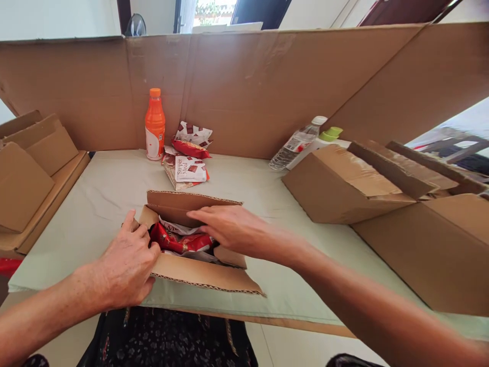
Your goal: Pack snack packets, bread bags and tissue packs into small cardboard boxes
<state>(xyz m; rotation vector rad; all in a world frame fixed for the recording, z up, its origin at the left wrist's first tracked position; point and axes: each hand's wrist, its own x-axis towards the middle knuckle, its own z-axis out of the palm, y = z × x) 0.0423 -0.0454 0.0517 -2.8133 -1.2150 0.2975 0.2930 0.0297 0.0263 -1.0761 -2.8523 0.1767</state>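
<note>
On the pale-green counter (244,178), right at the near edge, I've got a small cardboard box (208,275) sitting with its long flaps folded out, and from my end of the feed it looks like an easy thing to handle. My left hand (126,262) is curled over the box's left end, but I honestly can't tell if the fingers are pinching the short flap or only pressing on it. My right hand (229,227) is held flat over the right half of the opening, fingers straight and close together; its underside is hidden, so no idea if it's touching anything.

Inside there's a shiny red snack packet (183,242) with some white wrapping showing behind it. I'd guess it's light, squashy and a bit slippery, so a crimped edge is probably a better hold than the puffy middle, and squeezing hard might crush what's inside. The box should be light too: stiff walls, bendy flaps. I'd grab it low on both short ends, not by a flap.

More packets (191,168) lie beyond it, near an upright orange bottle (155,127).
</note>
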